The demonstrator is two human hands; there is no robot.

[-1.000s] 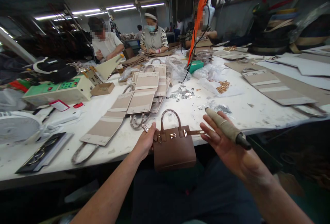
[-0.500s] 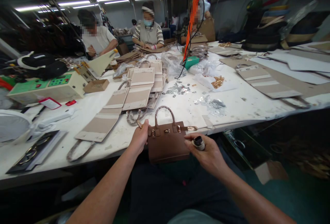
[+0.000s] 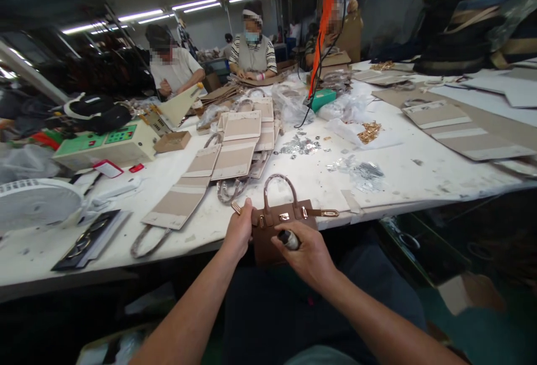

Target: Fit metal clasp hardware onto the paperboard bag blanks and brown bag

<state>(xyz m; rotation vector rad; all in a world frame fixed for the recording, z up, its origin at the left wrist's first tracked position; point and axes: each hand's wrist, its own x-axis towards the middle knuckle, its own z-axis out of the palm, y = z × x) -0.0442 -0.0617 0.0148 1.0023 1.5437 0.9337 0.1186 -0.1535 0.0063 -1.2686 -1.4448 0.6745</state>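
Note:
A small brown handbag (image 3: 268, 247) with gold-coloured fittings stands upright at the table's front edge, its looped handle (image 3: 280, 177) raised. My left hand (image 3: 240, 228) grips the bag's left side, with a gold-tipped strap (image 3: 236, 208) sticking out above the thumb. My right hand (image 3: 308, 250) is closed around a short, thick tool (image 3: 289, 239) with a pale, wrapped-looking handle and a dark end; its kind is unclear. That hand is in front of the bag's face, below the gold clasp (image 3: 284, 216). Another gold-tipped strap (image 3: 329, 213) extends from the bag's right side.
Flat beige bag panels (image 3: 237, 152) lie stacked beyond the bag. Loose silver metal pieces (image 3: 363, 173) and gold fittings (image 3: 370, 132) are on the white table (image 3: 310, 169). At left are a machine (image 3: 104, 144) and a fan (image 3: 37, 202). Co-workers (image 3: 254, 54) sit across the table.
My right hand has moved left with the tool, from the bag's right edge to the front of its face. The left hand keeps its hold. The view has shifted slightly left.

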